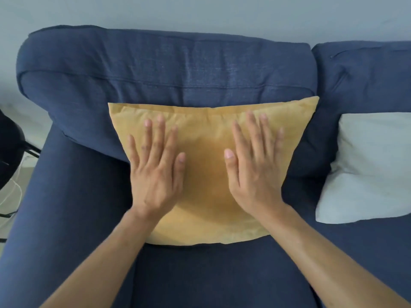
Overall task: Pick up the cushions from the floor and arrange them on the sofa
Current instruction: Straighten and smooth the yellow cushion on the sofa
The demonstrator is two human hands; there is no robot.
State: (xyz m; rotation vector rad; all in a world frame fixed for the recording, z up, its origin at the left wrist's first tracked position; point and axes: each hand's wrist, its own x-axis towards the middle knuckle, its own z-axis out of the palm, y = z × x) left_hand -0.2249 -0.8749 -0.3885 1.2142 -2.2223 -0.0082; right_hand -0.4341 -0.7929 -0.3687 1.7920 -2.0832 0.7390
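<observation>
A yellow cushion [205,174] leans against the back of the dark blue sofa [169,70], at its left end, with its lower edge on the seat. My left hand [155,170] lies flat on the cushion's left half, fingers spread. My right hand [255,167] lies flat on its right half, fingers spread too. Neither hand grips anything. A pale grey cushion [369,167] rests against the sofa back to the right, cut off by the frame edge.
The sofa's left armrest [55,218] runs down the left side. Beyond it stand a black object [9,147] and white cables [15,192] on a light floor. A pale wall [200,12] rises behind the sofa.
</observation>
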